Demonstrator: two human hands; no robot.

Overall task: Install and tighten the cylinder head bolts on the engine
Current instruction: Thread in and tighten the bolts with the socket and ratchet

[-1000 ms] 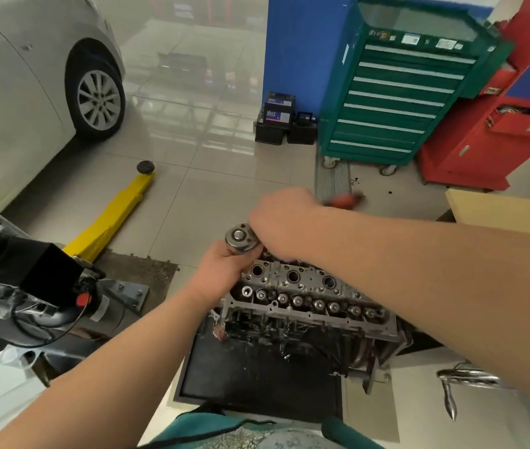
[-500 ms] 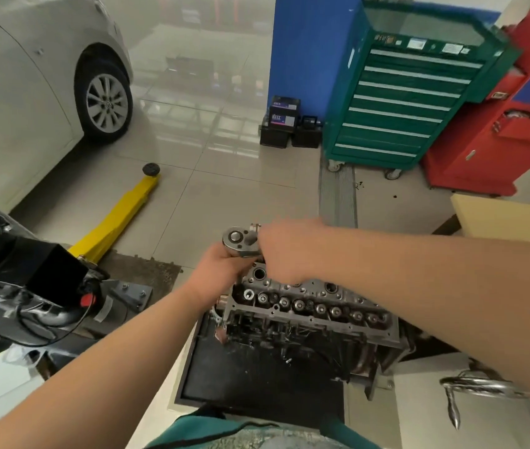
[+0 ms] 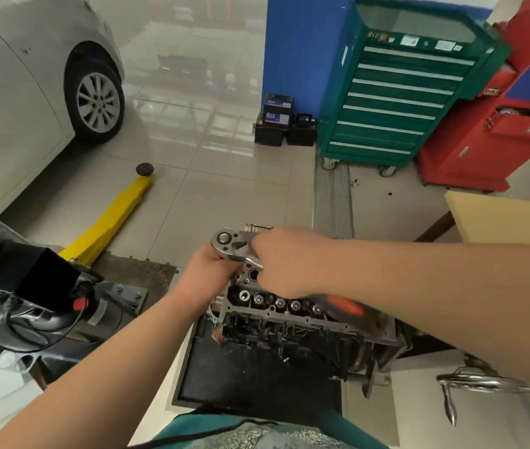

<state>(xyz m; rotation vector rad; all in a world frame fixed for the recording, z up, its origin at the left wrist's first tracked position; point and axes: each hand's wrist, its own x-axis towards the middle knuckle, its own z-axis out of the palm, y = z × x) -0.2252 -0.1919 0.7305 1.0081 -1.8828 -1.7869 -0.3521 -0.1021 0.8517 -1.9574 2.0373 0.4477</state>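
The engine's cylinder head (image 3: 289, 314), grey metal with a row of valve springs and round bores, stands on a black tray (image 3: 250, 377) on the floor. A chrome ratchet wrench (image 3: 229, 243) sits over the head's far left corner. My left hand (image 3: 207, 273) cups the ratchet head from below. My right hand (image 3: 284, 260) grips the wrench's shaft just behind the ratchet head. The orange and black handle (image 3: 343, 307) shows blurred under my right forearm. The bolt under the wrench is hidden.
A yellow floor jack handle (image 3: 111, 218) lies to the left, beside a black lift arm with cables (image 3: 24, 286). A grey car (image 3: 30, 92), a green tool cabinet (image 3: 396, 92) and red cabinets (image 3: 500, 124) stand behind. A chrome exhaust part (image 3: 471, 384) lies at right.
The wrench handle has swung from pointing away to the far right round toward me, now under my right forearm. My right hand followed it; my left hand stayed under the ratchet head.
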